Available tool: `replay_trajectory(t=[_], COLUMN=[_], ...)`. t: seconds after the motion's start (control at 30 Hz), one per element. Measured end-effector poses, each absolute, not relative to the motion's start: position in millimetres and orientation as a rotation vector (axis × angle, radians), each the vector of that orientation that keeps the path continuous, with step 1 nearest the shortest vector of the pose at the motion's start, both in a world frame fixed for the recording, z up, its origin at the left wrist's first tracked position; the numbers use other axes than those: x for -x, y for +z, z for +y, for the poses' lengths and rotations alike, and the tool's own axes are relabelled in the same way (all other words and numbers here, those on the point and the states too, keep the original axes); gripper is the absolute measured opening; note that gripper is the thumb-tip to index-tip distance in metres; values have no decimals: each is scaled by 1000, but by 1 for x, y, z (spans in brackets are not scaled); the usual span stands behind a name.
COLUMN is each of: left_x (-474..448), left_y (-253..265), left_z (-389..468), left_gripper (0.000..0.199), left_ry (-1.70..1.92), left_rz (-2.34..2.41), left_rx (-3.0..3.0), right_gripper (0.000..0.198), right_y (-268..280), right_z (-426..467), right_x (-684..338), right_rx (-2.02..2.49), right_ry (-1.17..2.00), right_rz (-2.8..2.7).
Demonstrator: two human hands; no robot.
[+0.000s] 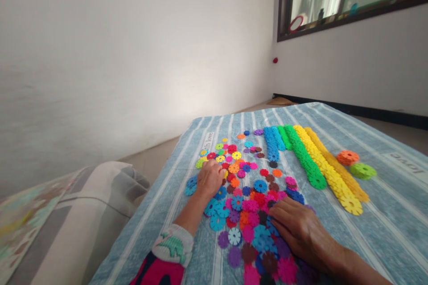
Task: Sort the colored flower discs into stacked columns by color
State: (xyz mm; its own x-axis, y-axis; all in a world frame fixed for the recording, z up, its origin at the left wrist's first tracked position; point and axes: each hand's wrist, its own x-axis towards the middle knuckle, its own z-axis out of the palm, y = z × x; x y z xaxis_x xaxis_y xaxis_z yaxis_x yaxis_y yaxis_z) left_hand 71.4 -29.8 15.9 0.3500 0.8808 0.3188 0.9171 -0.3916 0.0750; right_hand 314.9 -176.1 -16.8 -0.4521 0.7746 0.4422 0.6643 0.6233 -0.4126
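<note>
A loose spread of notched flower-shaped plastic discs [250, 205] in many colours lies on a striped blue cloth. My left hand [210, 179] is over the left side of the spread, its fingers curled down and drawn together; whatever is under the fingertips is hidden. Close by it are yellow discs [236, 155] and light blue discs [217, 221]. On the right, my right hand [297, 225] lies low over the discs with its fingers stretched out, touching the pile near a dark blue disc [294, 195]. Purple discs [282, 247] show partly beneath that hand.
Discs sorted by colour overlap in long rows: blue [271, 144], green [306, 160], yellow [326, 171] and darker yellow [337, 164]. Small orange [347, 156] and lime-green [363, 170] stacks sit right of them. Draped grey-striped fabric [96, 205] is at the left.
</note>
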Motion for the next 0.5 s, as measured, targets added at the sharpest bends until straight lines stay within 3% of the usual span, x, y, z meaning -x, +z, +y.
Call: replay_trajectory(t=[0.5], left_x=[-69], left_y=[14], left_z=[-32], left_gripper=[25], left_ry=[-422], left_rz=[-1732], left_rx=[2489], right_gripper=[22], right_y=[-15], right_z=[-175], right_x=[-313], right_rx=[1121], right_ry=[185], right_rz=[-2226])
